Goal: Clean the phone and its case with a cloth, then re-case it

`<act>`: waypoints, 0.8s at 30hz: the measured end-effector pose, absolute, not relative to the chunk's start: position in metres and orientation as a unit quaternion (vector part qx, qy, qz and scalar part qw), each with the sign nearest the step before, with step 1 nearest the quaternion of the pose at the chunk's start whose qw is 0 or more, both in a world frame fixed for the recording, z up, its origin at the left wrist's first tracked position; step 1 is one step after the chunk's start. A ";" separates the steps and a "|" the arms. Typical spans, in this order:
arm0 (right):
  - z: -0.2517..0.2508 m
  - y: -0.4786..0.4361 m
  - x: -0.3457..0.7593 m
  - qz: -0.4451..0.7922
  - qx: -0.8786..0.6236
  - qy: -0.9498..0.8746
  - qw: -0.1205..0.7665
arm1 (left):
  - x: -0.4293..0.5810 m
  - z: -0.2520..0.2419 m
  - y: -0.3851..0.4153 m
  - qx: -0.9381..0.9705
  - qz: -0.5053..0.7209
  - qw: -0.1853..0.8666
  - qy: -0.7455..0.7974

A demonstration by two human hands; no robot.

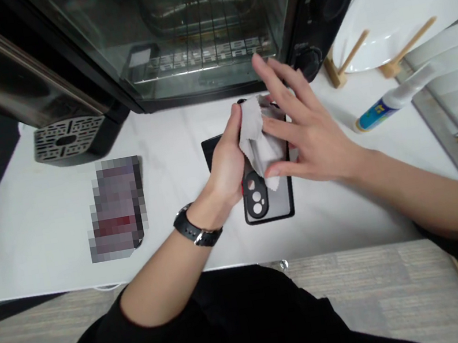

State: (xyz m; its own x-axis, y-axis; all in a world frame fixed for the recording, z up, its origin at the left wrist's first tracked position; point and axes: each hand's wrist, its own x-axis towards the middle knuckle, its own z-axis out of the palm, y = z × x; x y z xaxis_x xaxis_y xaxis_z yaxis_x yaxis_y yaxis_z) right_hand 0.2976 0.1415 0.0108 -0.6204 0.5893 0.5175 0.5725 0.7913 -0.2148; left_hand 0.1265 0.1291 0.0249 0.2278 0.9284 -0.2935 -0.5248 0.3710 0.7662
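My left hand (pixel 230 162) is closed around the edge of a clear phone case (pixel 281 204) with a black rim and a camera cutout near its lower left corner. A grey cleaning cloth (pixel 254 123) with zigzag edges lies crumpled over the case and covers much of it. Against this cloth, my right hand (pixel 302 124) presses its thumb and a lower finger, while its upper fingers stretch away. Part of a flat black object (pixel 209 150) shows behind my left hand; the rest is hidden.
A toaster oven (pixel 215 89) stands along the back, beside a black machine with a drip tray (pixel 68 140). To the left lies a pixelated phone-shaped object (pixel 116 208). On the right are a spray bottle (pixel 375 115), a wooden plate stand (pixel 337 71) and white plates (pixel 456 57).
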 end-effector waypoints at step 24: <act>0.006 0.141 0.295 -0.025 -0.362 -0.890 0.276 | 0.118 0.019 0.140 0.378 0.472 0.718 0.345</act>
State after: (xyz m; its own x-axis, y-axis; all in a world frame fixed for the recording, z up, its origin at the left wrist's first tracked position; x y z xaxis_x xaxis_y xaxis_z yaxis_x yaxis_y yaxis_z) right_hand 0.2948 0.1414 0.0058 -0.5861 0.6303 0.5091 0.6574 0.7373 -0.1559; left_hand 0.1182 0.1403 0.0194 0.3167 0.9384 -0.1384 -0.4176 0.2690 0.8679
